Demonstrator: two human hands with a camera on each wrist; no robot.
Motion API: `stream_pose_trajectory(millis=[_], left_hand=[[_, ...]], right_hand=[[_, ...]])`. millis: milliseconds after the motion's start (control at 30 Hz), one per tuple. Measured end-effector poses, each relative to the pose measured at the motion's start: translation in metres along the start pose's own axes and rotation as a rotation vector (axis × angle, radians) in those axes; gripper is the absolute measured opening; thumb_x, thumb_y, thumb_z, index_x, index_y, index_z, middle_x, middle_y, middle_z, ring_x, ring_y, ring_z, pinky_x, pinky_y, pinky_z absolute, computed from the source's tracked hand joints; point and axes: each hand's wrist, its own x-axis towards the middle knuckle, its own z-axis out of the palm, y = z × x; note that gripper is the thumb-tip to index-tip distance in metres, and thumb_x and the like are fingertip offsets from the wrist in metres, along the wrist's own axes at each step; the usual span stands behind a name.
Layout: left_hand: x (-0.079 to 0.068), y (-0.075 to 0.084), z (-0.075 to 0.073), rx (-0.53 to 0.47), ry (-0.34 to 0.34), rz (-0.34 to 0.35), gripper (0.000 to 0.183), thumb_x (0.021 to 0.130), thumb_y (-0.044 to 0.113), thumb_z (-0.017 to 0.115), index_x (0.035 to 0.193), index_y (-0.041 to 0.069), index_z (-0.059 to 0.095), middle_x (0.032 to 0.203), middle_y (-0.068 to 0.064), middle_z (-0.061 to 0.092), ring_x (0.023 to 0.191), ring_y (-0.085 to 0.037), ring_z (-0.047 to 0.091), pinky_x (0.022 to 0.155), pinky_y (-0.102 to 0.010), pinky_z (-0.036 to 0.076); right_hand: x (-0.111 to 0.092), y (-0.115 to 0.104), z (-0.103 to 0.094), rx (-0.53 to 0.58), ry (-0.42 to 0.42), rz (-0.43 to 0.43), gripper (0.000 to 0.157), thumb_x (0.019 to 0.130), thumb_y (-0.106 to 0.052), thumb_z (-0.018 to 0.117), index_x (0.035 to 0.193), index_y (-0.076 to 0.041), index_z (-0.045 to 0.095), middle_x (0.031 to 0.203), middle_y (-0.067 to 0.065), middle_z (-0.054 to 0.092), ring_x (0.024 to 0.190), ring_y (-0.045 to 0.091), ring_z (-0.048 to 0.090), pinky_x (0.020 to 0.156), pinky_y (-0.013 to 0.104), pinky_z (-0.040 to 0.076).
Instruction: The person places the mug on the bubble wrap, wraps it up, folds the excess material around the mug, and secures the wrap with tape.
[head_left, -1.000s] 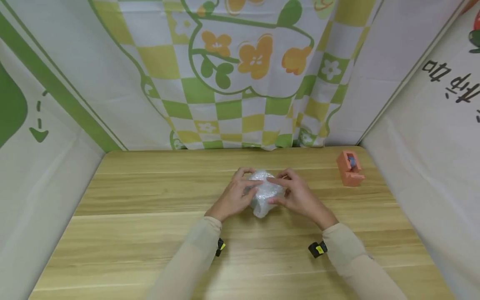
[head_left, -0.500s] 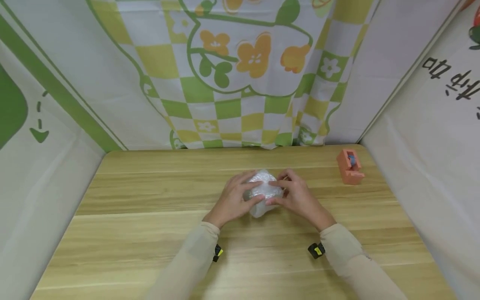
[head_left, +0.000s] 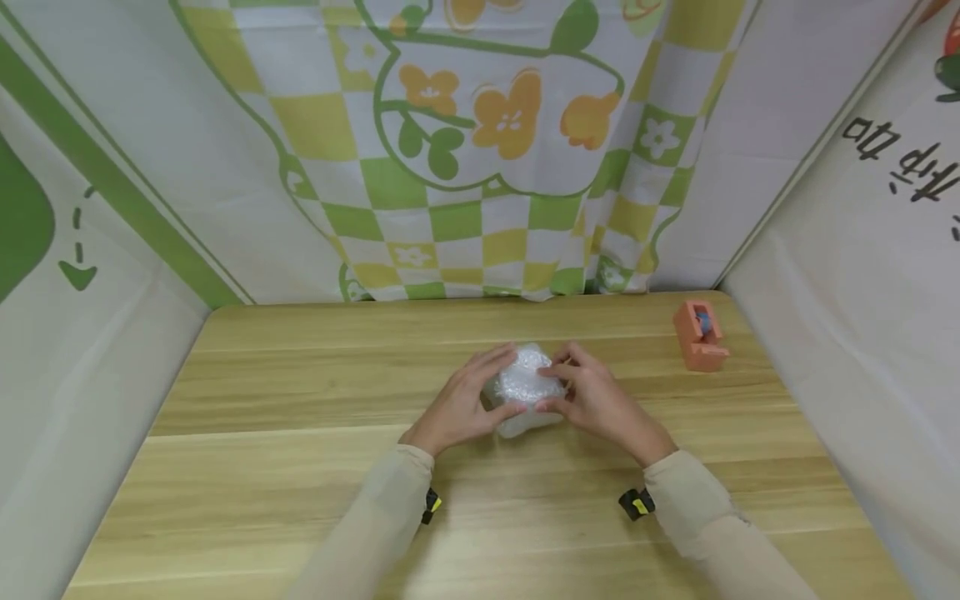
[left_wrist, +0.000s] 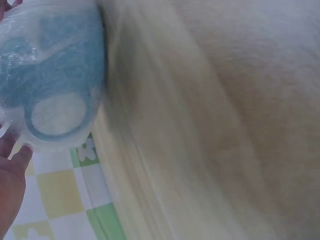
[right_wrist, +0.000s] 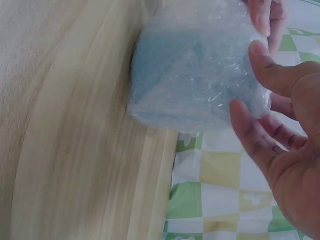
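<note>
A blue mug in clear bubble wrap (head_left: 527, 385) stands on the wooden table, between both hands. Its round handle (left_wrist: 33, 117) shows through the plastic in the left wrist view. My left hand (head_left: 461, 404) holds the wrapped mug from the left, thumb at the near side and fingers along the far side. From the right, my right hand (head_left: 600, 402) grips the wrap, with thumb and index fingertip pressed on it. In the right wrist view the right thumb (right_wrist: 272, 70) lies on the bubble wrap (right_wrist: 200, 75). The mug's far side is hidden in the head view.
An orange tape dispenser (head_left: 701, 337) with a blue roll stands at the back right of the table (head_left: 285, 383). A green and yellow checked curtain (head_left: 480, 225) hangs along the back edge. White cloth walls rise on both sides.
My left hand has shifted, its fingers moving off the top to the far left side and its thumb to the near side. The loose wrap at the front now lies flatter. My right hand stays there.
</note>
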Motion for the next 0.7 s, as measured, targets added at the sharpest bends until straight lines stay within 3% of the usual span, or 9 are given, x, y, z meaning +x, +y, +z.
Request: stream_pose_trajectory(millis=[167,300,433,500,533,600,700], left_hand=[[0.001,0.002,0.001,0.046,0.008,0.018,0.055,0.092,0.037,0.076,0.135,0.005,0.064,0.156,-0.007,0.045,0.142,-0.027,0.042,0.113,-0.049,0.039],[0.005,0.001,0.000,0.069,0.016,0.031,0.053,0.091,0.037,0.077,0.133,0.005,0.066,0.153,-0.008,0.048,0.141,-0.027,0.044,0.115,-0.047,0.037],[0.008,-0.001,-0.002,0.078,0.029,0.036,0.053,0.090,0.036,0.078,0.132,0.005,0.066,0.152,-0.008,0.050,0.140,-0.027,0.045,0.115,-0.047,0.037],[0.009,-0.002,-0.003,0.083,0.028,0.033,0.054,0.090,0.036,0.078,0.132,0.005,0.066,0.152,-0.008,0.050,0.140,-0.027,0.044,0.115,-0.047,0.037],[0.009,-0.002,-0.003,0.083,0.027,0.031,0.054,0.090,0.036,0.078,0.132,0.004,0.066,0.152,-0.008,0.050,0.141,-0.027,0.044,0.115,-0.047,0.037],[0.009,-0.003,-0.004,0.083,0.022,0.029,0.054,0.091,0.036,0.078,0.132,0.004,0.066,0.152,-0.009,0.050,0.141,-0.028,0.044,0.115,-0.047,0.036],[0.009,-0.004,-0.005,0.081,0.017,0.021,0.053,0.091,0.035,0.078,0.132,0.003,0.066,0.152,-0.010,0.050,0.141,-0.029,0.043,0.116,-0.047,0.035]], right_hand=[[-0.005,0.006,-0.009,0.118,-0.044,0.043,0.048,0.082,-0.017,0.086,0.123,0.003,0.069,0.114,0.013,0.057,0.086,0.019,0.061,0.069,0.029,0.058],[-0.008,0.029,-0.035,0.165,0.043,0.225,0.040,0.090,-0.019,0.079,0.121,0.004,0.069,0.106,0.016,0.064,0.088,0.027,0.064,0.072,0.038,0.058],[-0.016,0.074,-0.072,-0.032,0.258,0.495,0.034,0.096,-0.025,0.070,0.108,0.007,0.073,0.094,0.022,0.071,0.083,0.036,0.068,0.068,0.038,0.053],[-0.025,0.099,-0.090,-0.127,0.307,0.628,0.037,0.097,-0.028,0.066,0.103,0.008,0.074,0.093,0.025,0.072,0.081,0.039,0.068,0.061,0.039,0.051],[-0.030,0.110,-0.098,-0.168,0.296,0.693,0.038,0.097,-0.030,0.064,0.092,0.007,0.074,0.085,0.023,0.071,0.075,0.039,0.066,0.056,0.039,0.049],[-0.041,0.128,-0.112,-0.210,0.220,0.803,0.047,0.097,-0.034,0.060,0.081,0.009,0.067,0.085,0.030,0.064,0.075,0.042,0.059,0.053,0.041,0.045],[-0.055,0.142,-0.128,-0.193,0.029,0.924,0.049,0.096,-0.038,0.056,0.085,0.009,0.060,0.088,0.029,0.056,0.077,0.039,0.051,0.053,0.043,0.043]])
